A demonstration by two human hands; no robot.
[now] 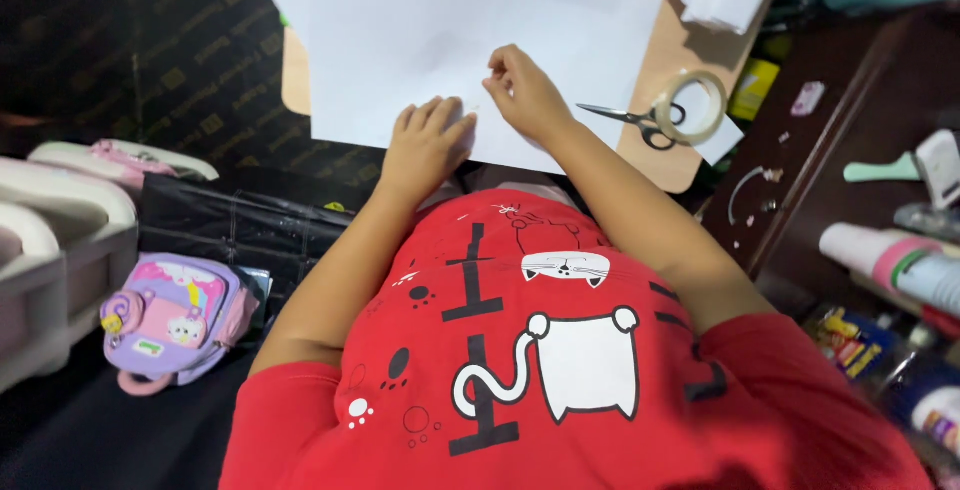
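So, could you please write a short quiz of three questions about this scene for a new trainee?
1. True or false: the left hand lies flat on the large white paper sheet.
2. What lies through the ring of the clear tape roll? A) black-handled metal scissors B) a pen C) a ruler
3. Which hand pinches something small at the paper sheet?

Key: 1 true. 2 A. 3 the right hand; what it pinches is too small to tell.

Large white paper sheet (430, 40) before you.
It lies flat across the tan wooden board (672, 60), near edge overhanging.
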